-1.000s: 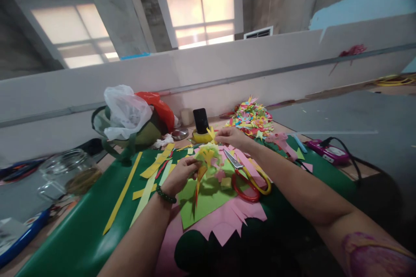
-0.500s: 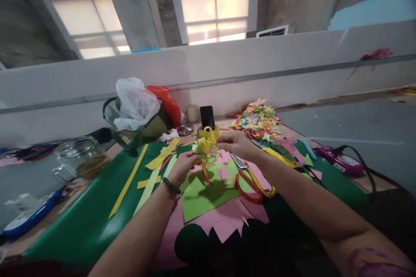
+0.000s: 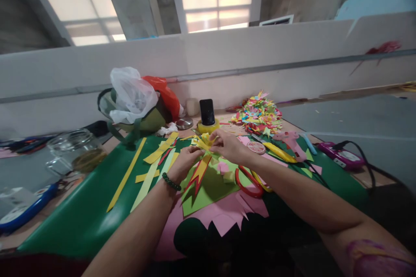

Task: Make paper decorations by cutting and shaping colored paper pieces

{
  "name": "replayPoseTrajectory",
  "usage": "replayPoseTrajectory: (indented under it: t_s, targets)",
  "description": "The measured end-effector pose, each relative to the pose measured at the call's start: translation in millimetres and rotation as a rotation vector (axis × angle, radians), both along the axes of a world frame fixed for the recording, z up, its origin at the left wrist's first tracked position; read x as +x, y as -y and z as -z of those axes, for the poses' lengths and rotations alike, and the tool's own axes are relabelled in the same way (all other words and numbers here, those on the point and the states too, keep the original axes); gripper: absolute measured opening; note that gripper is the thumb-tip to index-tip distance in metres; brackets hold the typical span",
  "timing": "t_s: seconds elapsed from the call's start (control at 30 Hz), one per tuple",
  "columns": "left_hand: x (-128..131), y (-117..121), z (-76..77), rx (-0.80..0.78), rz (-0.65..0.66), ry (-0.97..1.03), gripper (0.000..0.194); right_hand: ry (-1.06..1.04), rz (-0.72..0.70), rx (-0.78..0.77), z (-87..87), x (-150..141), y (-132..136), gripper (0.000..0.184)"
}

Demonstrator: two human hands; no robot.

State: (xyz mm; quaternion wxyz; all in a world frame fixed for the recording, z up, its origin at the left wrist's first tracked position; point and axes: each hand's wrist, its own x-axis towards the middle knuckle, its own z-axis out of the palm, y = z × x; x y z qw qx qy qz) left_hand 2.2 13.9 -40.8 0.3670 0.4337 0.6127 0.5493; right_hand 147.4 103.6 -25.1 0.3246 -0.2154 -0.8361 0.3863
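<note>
A yellow paper rosette [image 3: 204, 142] with red-and-yellow forked tails [image 3: 198, 175] is between my two hands, above the green paper sheet [image 3: 211, 195]. My left hand [image 3: 186, 161] pinches its near left side. The fingers of my right hand [image 3: 227, 147] are closed on the rosette's upper right loops; the exact contact is partly hidden. Scissors with red and yellow handles [image 3: 249, 187] lie under my right forearm, which hides their blades. Pink paper scraps [image 3: 222, 167] and cut pink paper [image 3: 224, 220] lie around and under the green sheet.
Yellow paper strips [image 3: 127, 173] lie left on the green mat [image 3: 87, 207]. Behind are a phone [image 3: 207, 112], a tape roll [image 3: 208, 127] and a heap of paper flowers [image 3: 256, 114]. A pink glue gun [image 3: 290, 142] and yellow-handled cutter [image 3: 279, 152] lie right; a glass jug [image 3: 71, 149] stands left.
My right hand has moved in to the rosette with the yellow loop it held apart from it. The tails have swung left and now show spread out. The camera view has tilted slightly down.
</note>
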Motion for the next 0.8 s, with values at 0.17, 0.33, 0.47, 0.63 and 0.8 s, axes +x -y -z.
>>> replayPoseTrajectory:
  t_s: [0.17, 0.33, 0.47, 0.63, 0.8]
  targets:
    - [-2, -1, 1.1, -0.001, 0.037, -0.028, 0.017, 0.107, 0.072, 0.085, -6.1, 4, 2, 0.023]
    - [-4, -1, 3.0, -0.004, 0.066, -0.055, 0.02, 0.156, 0.147, 0.147, -8.9, 4, 6, 0.025]
    - [-3, 0, 1.7, -0.007, 0.086, -0.055, 0.023, 0.162, 0.191, 0.16, -8.4, 3, 7, 0.026]
    - [-3, 0, 1.6, -0.003, 0.061, -0.053, 0.019, 0.113, 0.133, 0.07, -10.3, 5, 7, 0.024]
    - [-4, 0, 3.4, 0.0, 0.05, -0.052, 0.02, 0.033, 0.035, -0.093, -13.1, 6, 6, 0.023]
